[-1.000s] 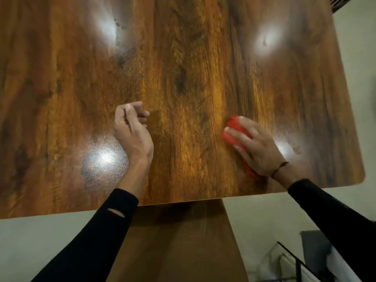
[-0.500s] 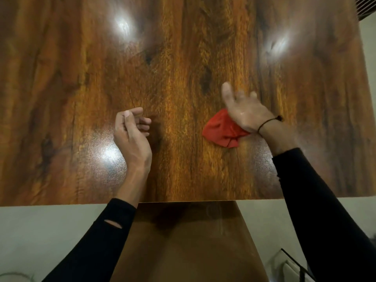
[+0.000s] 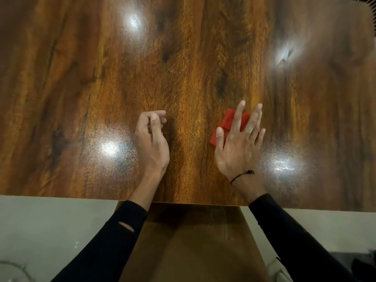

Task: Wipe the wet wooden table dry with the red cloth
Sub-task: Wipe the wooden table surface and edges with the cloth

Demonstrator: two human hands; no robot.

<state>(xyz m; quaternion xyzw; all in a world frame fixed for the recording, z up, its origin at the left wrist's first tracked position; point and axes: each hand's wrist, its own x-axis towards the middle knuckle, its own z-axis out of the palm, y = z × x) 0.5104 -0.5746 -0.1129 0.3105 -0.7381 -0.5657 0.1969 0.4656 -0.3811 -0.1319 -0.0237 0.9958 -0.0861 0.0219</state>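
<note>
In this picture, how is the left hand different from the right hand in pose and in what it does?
The left hand has loosely curled fingers and holds nothing; the right hand has straight, spread fingers. The right hand presses the red cloth flat on the wooden table; the left hand touches no cloth. The right wrist wears a thin dark cord; the left wrist is bare. Both arms have black sleeves.

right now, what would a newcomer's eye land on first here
The red cloth stands out most, pressed flat under the straight fingers of the right hand near the middle of the wooden table. The left hand sits beside it, loosely curled and holding nothing. Bright light glares shine off the glossy top.
</note>
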